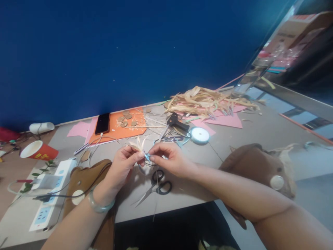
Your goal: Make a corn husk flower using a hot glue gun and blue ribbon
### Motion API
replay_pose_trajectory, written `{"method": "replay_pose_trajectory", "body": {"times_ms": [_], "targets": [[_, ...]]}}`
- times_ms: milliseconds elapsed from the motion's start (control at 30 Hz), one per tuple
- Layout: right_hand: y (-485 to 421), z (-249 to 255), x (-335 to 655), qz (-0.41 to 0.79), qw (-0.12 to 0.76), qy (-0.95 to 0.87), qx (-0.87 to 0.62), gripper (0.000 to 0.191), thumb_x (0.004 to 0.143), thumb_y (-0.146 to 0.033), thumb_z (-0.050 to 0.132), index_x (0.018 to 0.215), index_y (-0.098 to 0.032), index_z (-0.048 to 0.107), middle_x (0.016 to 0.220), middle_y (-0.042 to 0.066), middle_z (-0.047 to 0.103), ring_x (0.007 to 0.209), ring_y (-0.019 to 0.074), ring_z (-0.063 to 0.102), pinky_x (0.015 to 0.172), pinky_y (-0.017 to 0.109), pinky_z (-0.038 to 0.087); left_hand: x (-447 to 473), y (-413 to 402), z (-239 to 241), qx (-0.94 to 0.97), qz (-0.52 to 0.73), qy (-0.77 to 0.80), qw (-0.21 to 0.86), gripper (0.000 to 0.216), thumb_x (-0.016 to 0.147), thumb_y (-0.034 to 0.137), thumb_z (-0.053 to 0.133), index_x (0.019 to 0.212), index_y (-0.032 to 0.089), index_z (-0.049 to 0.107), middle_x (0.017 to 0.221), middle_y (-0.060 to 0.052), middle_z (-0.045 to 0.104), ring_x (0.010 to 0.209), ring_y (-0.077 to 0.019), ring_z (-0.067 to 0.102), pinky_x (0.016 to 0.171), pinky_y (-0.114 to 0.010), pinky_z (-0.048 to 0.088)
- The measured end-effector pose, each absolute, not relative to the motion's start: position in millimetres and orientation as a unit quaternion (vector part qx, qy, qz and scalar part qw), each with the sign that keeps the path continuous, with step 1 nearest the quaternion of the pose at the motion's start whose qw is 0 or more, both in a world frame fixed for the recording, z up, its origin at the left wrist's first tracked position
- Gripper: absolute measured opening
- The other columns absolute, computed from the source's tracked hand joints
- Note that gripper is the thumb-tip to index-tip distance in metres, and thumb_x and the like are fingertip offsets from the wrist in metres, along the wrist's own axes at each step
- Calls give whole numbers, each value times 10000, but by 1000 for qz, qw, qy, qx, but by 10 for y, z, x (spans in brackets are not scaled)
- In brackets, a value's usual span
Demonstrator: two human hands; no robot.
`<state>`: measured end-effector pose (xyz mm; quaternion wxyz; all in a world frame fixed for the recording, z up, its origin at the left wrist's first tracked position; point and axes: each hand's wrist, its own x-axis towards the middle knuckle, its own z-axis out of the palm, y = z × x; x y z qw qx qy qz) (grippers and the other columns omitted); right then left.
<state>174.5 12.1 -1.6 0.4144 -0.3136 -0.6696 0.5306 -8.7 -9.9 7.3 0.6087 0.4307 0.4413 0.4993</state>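
From my remote station I inspected the grey bench (192, 191). Scissors (154, 186) lay near its front edge, blades slightly parted. Farther back I recorded a pale-blue ribbon spool (199, 135) lying flat, just beside a black glue gun (178, 123). An orange sheet (114, 136) and pink paper (226, 120) lay toward the rear; a white power strip (52, 205) ran along the left.

Soft light; blue wall (145, 52) palest upper right; frame edges stretched, blurry.

We wear a smooth, rounded, pale grey-green bangle (97, 206) on our left wrist (105, 191), with both hands (170, 159) and forearms (234, 191) bare.
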Motion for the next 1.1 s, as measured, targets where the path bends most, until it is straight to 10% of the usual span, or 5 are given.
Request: {"method": "replay_pose_trajectory", "body": {"times_ms": [1100], "targets": [[126,-44,1755,255,508,-795,-211,99,879,-113,555,898,-147,646,759,50,634,701,125,584,648,256,492,-41,-92,83,418,519,473,576,217,694,281,782,685,155,606,555,32,623,527,-81,559,597,-207,447]]}}
